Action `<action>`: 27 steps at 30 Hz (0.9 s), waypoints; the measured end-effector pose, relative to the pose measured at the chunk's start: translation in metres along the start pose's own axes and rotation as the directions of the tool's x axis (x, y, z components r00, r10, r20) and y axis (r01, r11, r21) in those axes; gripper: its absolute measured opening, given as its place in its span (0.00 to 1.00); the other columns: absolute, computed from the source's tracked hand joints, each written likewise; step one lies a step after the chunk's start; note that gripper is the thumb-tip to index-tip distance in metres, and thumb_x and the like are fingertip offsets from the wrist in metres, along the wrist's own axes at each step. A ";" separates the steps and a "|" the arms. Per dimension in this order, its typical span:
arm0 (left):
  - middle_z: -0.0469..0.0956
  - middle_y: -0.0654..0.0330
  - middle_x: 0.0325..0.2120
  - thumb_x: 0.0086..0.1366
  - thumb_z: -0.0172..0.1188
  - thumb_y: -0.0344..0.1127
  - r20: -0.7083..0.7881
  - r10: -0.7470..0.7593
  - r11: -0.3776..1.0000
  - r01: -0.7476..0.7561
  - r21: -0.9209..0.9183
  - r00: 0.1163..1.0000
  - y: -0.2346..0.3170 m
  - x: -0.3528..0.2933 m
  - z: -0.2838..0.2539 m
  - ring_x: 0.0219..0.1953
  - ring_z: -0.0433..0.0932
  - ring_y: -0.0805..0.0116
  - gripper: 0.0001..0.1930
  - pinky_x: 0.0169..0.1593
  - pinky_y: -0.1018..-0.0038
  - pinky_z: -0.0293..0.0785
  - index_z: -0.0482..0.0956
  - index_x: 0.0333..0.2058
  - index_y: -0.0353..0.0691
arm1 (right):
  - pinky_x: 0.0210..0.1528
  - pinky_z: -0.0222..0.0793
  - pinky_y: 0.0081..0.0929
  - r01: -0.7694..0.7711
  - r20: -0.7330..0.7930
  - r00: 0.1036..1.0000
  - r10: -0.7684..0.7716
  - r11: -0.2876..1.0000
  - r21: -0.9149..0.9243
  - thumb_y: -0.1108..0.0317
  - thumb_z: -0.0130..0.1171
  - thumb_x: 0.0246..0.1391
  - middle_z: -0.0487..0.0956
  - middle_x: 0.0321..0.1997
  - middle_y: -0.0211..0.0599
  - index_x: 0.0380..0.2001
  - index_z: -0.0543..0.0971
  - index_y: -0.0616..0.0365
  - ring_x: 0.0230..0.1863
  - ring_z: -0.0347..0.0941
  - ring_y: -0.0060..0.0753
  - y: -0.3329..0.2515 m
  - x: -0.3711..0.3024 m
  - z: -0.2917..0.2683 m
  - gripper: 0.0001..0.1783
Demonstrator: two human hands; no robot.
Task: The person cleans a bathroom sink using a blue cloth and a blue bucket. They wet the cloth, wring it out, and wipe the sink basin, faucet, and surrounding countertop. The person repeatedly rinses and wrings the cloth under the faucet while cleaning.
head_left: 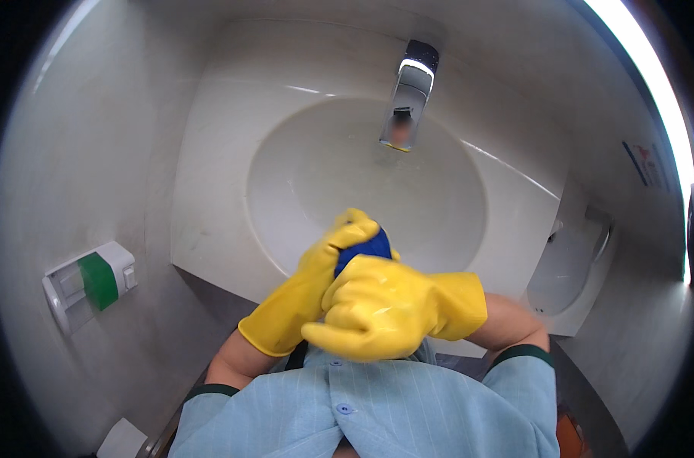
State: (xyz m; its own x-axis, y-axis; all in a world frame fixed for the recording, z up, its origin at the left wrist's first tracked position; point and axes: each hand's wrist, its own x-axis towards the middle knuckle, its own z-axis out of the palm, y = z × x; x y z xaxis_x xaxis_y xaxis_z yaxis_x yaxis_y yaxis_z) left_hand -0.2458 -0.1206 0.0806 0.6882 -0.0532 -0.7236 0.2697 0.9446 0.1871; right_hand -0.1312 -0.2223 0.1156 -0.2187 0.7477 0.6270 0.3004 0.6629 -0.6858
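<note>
Both my hands wear long yellow rubber gloves and meet over the near edge of the white oval washbasin (270,164). A bunched dark blue cloth (368,248) shows between them. My left hand (316,267) curls its fingers around the cloth from the left. Just in front of it and nearer my body, my right hand (381,305) is closed against the cloth's lower end, slightly smeared by motion. Most of the cloth is hidden by the gloves. Above the basin, a chrome tap (412,95) points toward me.
Around the basin runs a pale countertop (209,221), its front edge close to my body. A white and green dispenser (95,282) is fixed to the left wall. At the right, a smaller white basin (564,263) stands lower down, below a wall label (644,162).
</note>
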 end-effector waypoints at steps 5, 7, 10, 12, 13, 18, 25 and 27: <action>0.83 0.51 0.41 0.72 0.62 0.41 -0.433 0.223 0.967 -0.254 -0.014 0.874 0.007 0.004 0.023 0.43 0.84 0.56 0.10 0.48 0.56 0.86 0.79 0.46 0.44 | 0.49 0.80 0.32 -0.458 -0.430 0.646 0.630 0.771 0.443 0.73 0.66 0.62 0.86 0.45 0.37 0.56 0.81 0.60 0.47 0.84 0.35 -0.016 -0.042 0.027 0.19; 0.82 0.49 0.42 0.71 0.63 0.38 -0.359 0.454 0.886 -0.455 0.088 0.815 -0.004 0.008 0.013 0.42 0.84 0.55 0.11 0.46 0.55 0.86 0.76 0.48 0.46 | 0.44 0.80 0.32 -0.347 -0.675 0.597 0.433 0.898 0.270 0.74 0.58 0.67 0.84 0.37 0.34 0.55 0.80 0.62 0.40 0.83 0.32 -0.003 -0.040 0.029 0.15; 0.81 0.53 0.39 0.72 0.61 0.30 -0.206 0.709 0.705 -0.673 0.226 0.674 -0.003 0.009 0.015 0.40 0.82 0.62 0.07 0.43 0.63 0.83 0.71 0.41 0.46 | 0.35 0.81 0.30 -0.155 -0.891 0.301 0.339 0.939 0.305 0.73 0.43 0.77 0.79 0.19 0.33 0.51 0.79 0.68 0.24 0.79 0.31 0.015 -0.022 0.027 0.14; 0.80 0.56 0.38 0.70 0.63 0.20 -0.075 0.858 0.500 -0.790 0.356 0.509 0.000 0.008 0.032 0.38 0.81 0.70 0.13 0.40 0.70 0.81 0.69 0.37 0.46 | 0.37 0.82 0.31 0.058 -0.856 0.061 0.513 0.855 0.516 0.69 0.43 0.79 0.80 0.24 0.36 0.54 0.77 0.70 0.29 0.82 0.33 0.030 -0.030 0.034 0.16; 0.81 0.55 0.39 0.69 0.63 0.17 0.019 0.918 0.344 -0.819 0.460 0.397 -0.002 0.008 0.035 0.38 0.81 0.70 0.15 0.41 0.70 0.81 0.68 0.37 0.46 | 0.39 0.84 0.33 0.160 -0.810 -0.034 0.585 0.803 0.574 0.68 0.45 0.79 0.79 0.25 0.35 0.54 0.77 0.69 0.27 0.80 0.31 0.035 -0.029 0.032 0.16; 0.82 0.49 0.44 0.60 0.73 0.16 0.685 0.696 -0.453 -0.607 0.652 0.217 0.011 -0.014 0.032 0.43 0.85 0.50 0.19 0.50 0.57 0.81 0.73 0.38 0.44 | 0.44 0.84 0.36 0.417 -0.337 -0.194 0.921 0.389 0.821 0.66 0.55 0.69 0.71 0.27 0.27 0.54 0.79 0.66 0.25 0.68 0.23 0.037 -0.029 0.033 0.18; 0.75 0.49 0.36 0.43 0.66 0.21 0.945 0.043 -0.687 -0.677 0.263 0.323 0.024 -0.042 0.054 0.37 0.75 0.51 0.17 0.37 0.55 0.79 0.82 0.36 0.37 | 0.37 0.77 0.27 0.331 0.254 0.012 0.967 -0.244 0.912 0.68 0.55 0.64 0.71 0.26 0.29 0.42 0.83 0.59 0.26 0.70 0.26 0.025 -0.024 0.029 0.10; 0.76 0.49 0.35 0.43 0.67 0.28 0.929 -0.084 -0.669 -0.711 0.215 0.360 0.026 -0.043 0.050 0.37 0.76 0.49 0.15 0.36 0.54 0.76 0.82 0.33 0.38 | 0.31 0.73 0.27 0.184 0.263 0.081 0.961 -0.274 0.944 0.70 0.58 0.62 0.73 0.26 0.29 0.40 0.83 0.62 0.24 0.68 0.25 0.039 -0.031 0.041 0.09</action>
State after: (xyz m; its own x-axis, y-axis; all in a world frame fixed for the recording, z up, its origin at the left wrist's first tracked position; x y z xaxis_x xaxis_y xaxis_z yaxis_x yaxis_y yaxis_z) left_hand -0.2345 -0.1097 0.1504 0.8508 -0.3995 0.3414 -0.5253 -0.6639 0.5323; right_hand -0.1505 -0.2184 0.0542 0.0268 0.7082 -0.7055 -0.9989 -0.0079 -0.0459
